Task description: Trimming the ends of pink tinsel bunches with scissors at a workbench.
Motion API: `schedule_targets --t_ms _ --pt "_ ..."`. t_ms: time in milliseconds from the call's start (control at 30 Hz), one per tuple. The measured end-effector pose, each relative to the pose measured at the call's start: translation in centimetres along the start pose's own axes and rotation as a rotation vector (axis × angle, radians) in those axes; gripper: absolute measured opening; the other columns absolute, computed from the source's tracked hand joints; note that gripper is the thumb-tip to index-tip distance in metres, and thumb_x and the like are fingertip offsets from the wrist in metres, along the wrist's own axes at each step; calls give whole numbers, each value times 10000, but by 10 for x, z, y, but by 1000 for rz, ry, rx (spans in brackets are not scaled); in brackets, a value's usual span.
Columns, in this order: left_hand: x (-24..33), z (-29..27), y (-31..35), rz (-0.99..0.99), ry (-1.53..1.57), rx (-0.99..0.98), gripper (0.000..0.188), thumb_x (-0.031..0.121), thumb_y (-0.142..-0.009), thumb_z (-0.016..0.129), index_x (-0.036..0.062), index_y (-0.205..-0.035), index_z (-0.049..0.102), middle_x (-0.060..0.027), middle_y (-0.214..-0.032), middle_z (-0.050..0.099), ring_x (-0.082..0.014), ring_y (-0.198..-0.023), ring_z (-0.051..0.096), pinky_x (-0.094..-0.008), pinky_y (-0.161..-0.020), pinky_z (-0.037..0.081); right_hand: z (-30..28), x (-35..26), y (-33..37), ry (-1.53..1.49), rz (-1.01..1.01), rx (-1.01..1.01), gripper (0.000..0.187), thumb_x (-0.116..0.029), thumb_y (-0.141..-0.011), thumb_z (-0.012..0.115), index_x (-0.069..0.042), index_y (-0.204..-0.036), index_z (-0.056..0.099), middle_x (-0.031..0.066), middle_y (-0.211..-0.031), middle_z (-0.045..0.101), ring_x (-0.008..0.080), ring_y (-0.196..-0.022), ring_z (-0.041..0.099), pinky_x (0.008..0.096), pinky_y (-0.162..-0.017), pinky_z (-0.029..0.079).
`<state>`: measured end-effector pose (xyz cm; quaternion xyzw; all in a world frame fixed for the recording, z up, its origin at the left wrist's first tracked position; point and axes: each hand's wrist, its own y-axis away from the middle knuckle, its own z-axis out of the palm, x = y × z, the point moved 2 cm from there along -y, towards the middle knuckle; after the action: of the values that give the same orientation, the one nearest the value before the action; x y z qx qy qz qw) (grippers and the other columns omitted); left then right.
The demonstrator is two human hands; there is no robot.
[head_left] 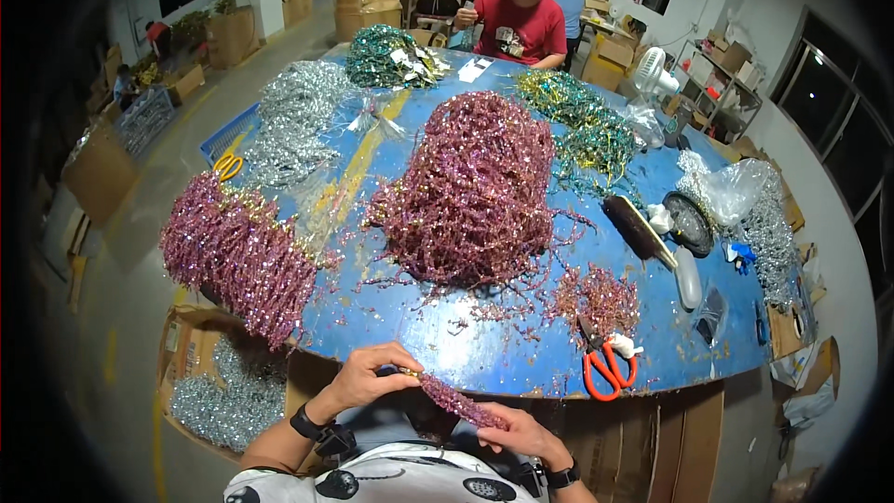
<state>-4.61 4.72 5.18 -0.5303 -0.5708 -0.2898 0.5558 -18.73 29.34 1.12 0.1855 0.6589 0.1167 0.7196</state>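
Between my two hands, just off the table's near edge, stretches a short bundle of pink glittery tinsel strands [458, 402]. My left hand [372, 377] pinches its gold-coloured end between thumb and fingers. Around the other end, my right hand [523, 433] is closed. A large heap of the same pink tinsel [475, 186] lies on the table ahead. Draped over the left table edge is a row of pink tinsel bundles [237, 256] with gold ends. To the right, red-handled scissors [607, 368] rest beside a small pile of pink clippings [601, 303].
The blue table [400, 317] carries silver tinsel [303, 116], green tinsel [391, 56], a green-gold pile [587, 121], a brush [638, 228] and yellow-handled scissors [227, 166]. A carton of silver tinsel [228, 401] stands below left. A person in red [526, 23] sits across.
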Motion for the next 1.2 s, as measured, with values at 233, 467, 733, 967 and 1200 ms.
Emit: schedule_targets --t_ms 233,467,733,967,1200 --pt "-11 3 4 -172 73 -20 178 70 -852 728 12 -1019 704 -74 -968 697 -128 -883 641 -262 -786 501 -7 24 1 -353 -64 173 252 -163 -977 595 -16 -1179 564 34 -959 638 79 -794 594 223 -700 502" --pt "-19 5 3 -237 66 -46 152 64 -855 723 3 -994 707 -61 -954 697 -116 -889 646 -258 -781 504 -6 68 11 -476 -62 -248 239 -213 -975 556 7 -914 626 55 -984 637 115 -821 582 262 -711 476" --pt "-22 -17 8 -142 200 119 157 -7 -849 700 -24 -1003 676 -85 -962 675 -154 -889 653 -277 -796 538 3 72 9 -344 8 -249 363 -298 -1052 431 -22 -999 660 29 -948 656 81 -809 586 224 -689 468" --pt "-20 -31 -8 -253 337 184 128 34 -849 713 -15 -965 690 -68 -931 692 -138 -877 647 -271 -796 518 -12 126 7 370 43 80 366 -336 -997 549 -2 -991 696 31 -924 694 127 -833 633 271 -756 501" --pt "21 -1 -5 -181 -76 -244 182 139 -885 698 29 -1029 705 -90 -968 705 -188 -907 669 -306 -817 507 -7 17 21 205 -410 488 402 -204 -858 738 -21 -1197 624 97 -1115 657 219 -1089 609 327 -977 449"
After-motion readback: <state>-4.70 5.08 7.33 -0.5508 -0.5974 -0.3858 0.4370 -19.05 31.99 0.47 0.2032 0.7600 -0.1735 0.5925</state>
